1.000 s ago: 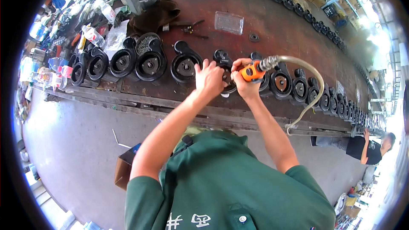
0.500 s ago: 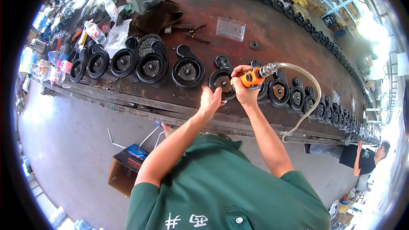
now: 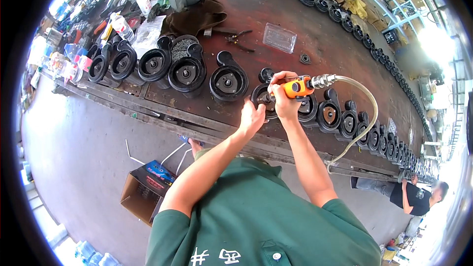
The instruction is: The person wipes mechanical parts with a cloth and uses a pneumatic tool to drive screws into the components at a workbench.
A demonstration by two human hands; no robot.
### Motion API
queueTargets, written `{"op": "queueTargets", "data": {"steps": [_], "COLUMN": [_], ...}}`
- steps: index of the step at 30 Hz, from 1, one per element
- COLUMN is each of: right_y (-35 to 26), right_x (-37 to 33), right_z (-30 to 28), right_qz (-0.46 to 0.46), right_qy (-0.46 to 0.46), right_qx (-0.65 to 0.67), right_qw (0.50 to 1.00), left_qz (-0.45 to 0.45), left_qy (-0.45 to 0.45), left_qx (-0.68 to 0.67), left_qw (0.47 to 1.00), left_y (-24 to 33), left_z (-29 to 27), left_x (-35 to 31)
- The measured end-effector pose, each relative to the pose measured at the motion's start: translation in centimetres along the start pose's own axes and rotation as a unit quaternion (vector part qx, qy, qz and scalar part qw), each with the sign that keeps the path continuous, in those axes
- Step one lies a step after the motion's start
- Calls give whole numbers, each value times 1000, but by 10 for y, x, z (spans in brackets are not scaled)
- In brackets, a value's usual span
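Observation:
My right hand (image 3: 287, 101) is wrapped round an orange air-powered driver (image 3: 298, 87); its tip points toward the inside of a round black housing (image 3: 260, 93) on the bench. A metal coupling joins the driver to a clear hose (image 3: 370, 99) that curves away and down to the right. My left hand (image 3: 253, 118) grips the near left rim of the same housing, thumb and fingers about its edge. My hands and the driver partly cover this housing, and the exact contact of the tip is hard to make out. Left of it stands another black housing (image 3: 228, 83) with a metal plate inside.
More housings (image 3: 329, 113) run along the bench edge to both sides. Behind lie pliers (image 3: 240, 41), a clear plastic tray (image 3: 280, 38), a small dark round part (image 3: 305, 59) and a brown cloth (image 3: 197, 17). An open carton (image 3: 143, 192) stands on the floor. Another person (image 3: 419, 194) works far right.
The view has shifted, so the bench things appear farther right. The driver in my right hand has tilted a little and lies more level. My left hand stays at the housing's rim.

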State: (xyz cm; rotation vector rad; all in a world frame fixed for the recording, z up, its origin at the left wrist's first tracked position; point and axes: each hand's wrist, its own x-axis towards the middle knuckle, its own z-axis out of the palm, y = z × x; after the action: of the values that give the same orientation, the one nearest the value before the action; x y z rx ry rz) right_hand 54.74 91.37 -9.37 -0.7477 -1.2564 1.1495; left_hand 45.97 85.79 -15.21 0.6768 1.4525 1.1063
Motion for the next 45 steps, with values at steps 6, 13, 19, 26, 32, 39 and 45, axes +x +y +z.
{"op": "queueTargets", "data": {"steps": [6, 13, 19, 26, 32, 39, 45], "right_y": [12, 9, 7, 13, 13, 16, 2], "right_x": [4, 5, 6, 9, 7, 8, 8], "right_z": [-3, -1, 16, 13, 15, 14, 24], "right_qz": [5, 15, -28, -27, 9, -23, 17], "right_qy": [-17, -22, -83, -108, -103, -90, -22], "right_qx": [-14, 3, -38, -48, -40, -37, 0], "right_qw": [1000, 1000, 995, 993, 994, 995, 1000], "left_qz": [12, 34, 31, 14, 5, 13, -1], "left_qy": [0, 9, 13, 30, 49, 52, 33], "left_qx": [19, 33, 24, 44, 51, 88, 41], "left_qw": [1000, 999, 999, 998, 998, 995, 999], "left_y": [-4, -14, -17, -7, -15, -27, -17], "left_z": [0, 0, 0, 2, 4, 6, 3], "left_x": [4, 8, 11, 4, 9, 15, 8]}}
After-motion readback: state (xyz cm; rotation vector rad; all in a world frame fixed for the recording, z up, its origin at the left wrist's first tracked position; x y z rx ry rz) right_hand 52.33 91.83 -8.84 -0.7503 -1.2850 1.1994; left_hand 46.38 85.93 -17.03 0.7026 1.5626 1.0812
